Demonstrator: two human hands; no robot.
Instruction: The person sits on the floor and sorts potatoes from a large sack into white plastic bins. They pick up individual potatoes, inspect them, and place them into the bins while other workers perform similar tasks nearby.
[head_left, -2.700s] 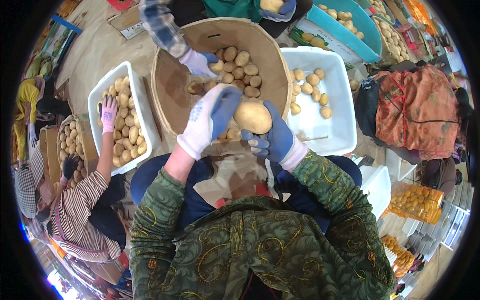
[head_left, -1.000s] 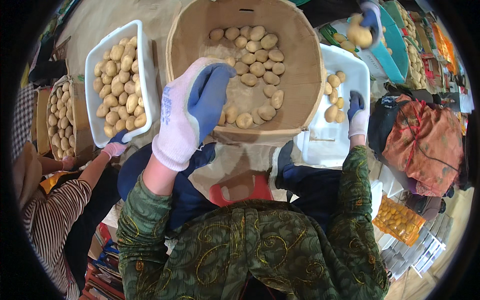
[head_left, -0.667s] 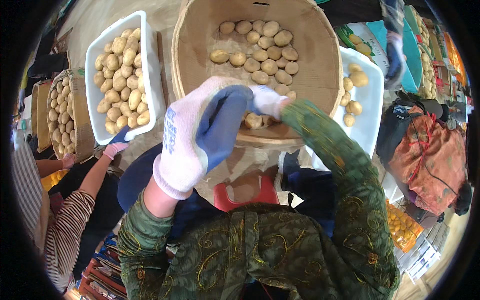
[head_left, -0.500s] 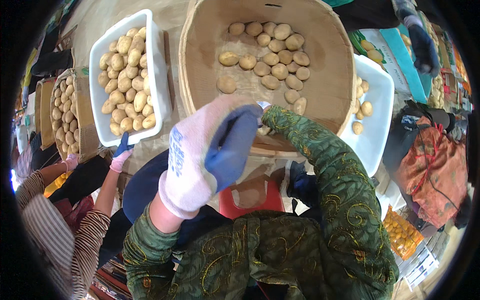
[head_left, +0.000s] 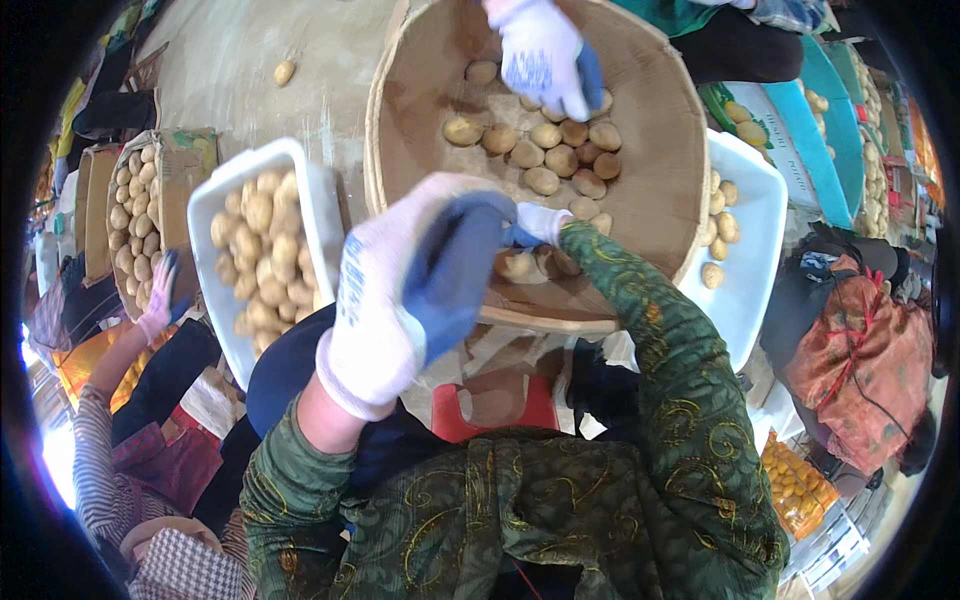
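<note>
My left hand (head_left: 415, 285), in a white glove with a blue palm, is raised over the near rim of a large round cardboard tub (head_left: 640, 180). Its fingers curve rightward, somewhat blurred; the visible palm holds nothing. Next to its fingertips is my gloved right hand (head_left: 540, 223), low inside the tub, its fingers mostly hidden behind the left. Several potatoes (head_left: 540, 180) lie on the tub's bottom, and a few more (head_left: 518, 265) sit by the near wall below my right hand. From the far side another person's gloved hand (head_left: 545, 60) reaches down over the far potatoes.
On the left stands a white crate (head_left: 325, 210) full of potatoes, beside another person's gloved hand (head_left: 160, 295). A white crate (head_left: 755, 210) with fewer potatoes stands right. One loose potato (head_left: 284, 72) lies on the floor. A red stool (head_left: 495, 410) is below me.
Another person's hand has come into the tub from the far side. The left crate has shifted nearer, and the left person's hand is off it. My right hand has moved slightly nearer me.
</note>
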